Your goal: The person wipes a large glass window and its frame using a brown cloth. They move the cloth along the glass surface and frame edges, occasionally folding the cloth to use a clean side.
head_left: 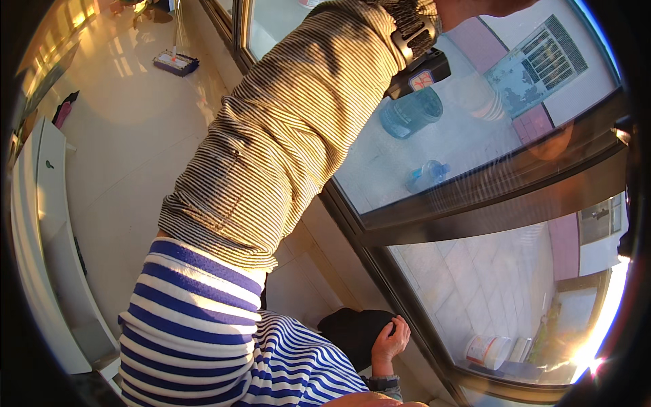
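Note:
My left arm, in a striped sleeve cover [251, 149], reaches up across the view toward the upper right, in front of a glass window [468, 142]. A black strap with a buckle [410, 30] circles its wrist. Only part of my left hand [475, 8] shows at the top edge; its fingers are cut off, so what it touches is hidden. Low in the view, my right hand [391, 341] hangs beside black clothing [356, 332], near the dark window frame [400, 305]. Its fingers are loosely bent and apart from the thumb, with nothing visible in them. A band sits on that wrist.
Through the glass stand a large clear blue jug [412, 112], a smaller plastic bottle [428, 175], a dark box [434, 71] and a white bucket [488, 351]. At left are a white cabinet [51, 197] and a flat mop [176, 62]. Sun glare comes from the lower right.

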A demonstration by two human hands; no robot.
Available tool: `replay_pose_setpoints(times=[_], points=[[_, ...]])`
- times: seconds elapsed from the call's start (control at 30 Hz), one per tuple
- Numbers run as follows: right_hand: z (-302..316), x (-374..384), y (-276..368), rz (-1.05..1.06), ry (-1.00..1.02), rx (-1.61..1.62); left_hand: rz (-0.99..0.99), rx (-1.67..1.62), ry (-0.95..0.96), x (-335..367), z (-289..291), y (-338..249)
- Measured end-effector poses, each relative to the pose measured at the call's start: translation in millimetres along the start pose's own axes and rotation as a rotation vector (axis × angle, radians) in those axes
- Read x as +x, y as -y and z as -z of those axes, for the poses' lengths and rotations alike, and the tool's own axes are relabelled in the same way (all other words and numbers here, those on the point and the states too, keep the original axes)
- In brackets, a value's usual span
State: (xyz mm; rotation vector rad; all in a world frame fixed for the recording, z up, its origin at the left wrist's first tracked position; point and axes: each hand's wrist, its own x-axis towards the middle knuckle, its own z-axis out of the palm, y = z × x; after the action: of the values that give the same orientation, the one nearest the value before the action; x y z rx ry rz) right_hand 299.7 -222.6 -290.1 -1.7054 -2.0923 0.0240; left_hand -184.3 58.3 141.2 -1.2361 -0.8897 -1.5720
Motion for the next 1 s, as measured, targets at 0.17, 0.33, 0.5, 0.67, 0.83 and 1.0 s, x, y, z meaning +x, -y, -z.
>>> replay_pose_setpoints(times=[0.17, 0.33, 0.5, 0.67, 0.83, 1.0], points=[[3.9, 0.9, 0.0, -0.015, 0.009, 0.002, 0.218, 0.19, 0.181, -93.1, 53.0, 62.3], [2.8, 8.6, 4.5, -0.019, 0.042, -0.036, 0.521, 0.192, 0.396, -223.6, 107.0, 105.2], [-4.5, 19.4, 8.8, 0.006, 0.072, -0.061, 0.979, 0.22, 0.378, -390.1, 143.0, 80.9], [-10.4, 28.0, 12.3, -0.024, 0.102, -0.08, 1.438, 0.332, 0.518, -496.7, 178.0, 73.8], [-26.0, 37.3, 25.8, -0.112, 0.116, -0.069, 1.553, 0.276, 0.318, -475.5, 159.9, 80.2], [-50.5, 42.9, 46.5, 0.008, 0.155, -0.029, 1.347, 0.22, 0.251, -391.1, 140.2, 107.4]])
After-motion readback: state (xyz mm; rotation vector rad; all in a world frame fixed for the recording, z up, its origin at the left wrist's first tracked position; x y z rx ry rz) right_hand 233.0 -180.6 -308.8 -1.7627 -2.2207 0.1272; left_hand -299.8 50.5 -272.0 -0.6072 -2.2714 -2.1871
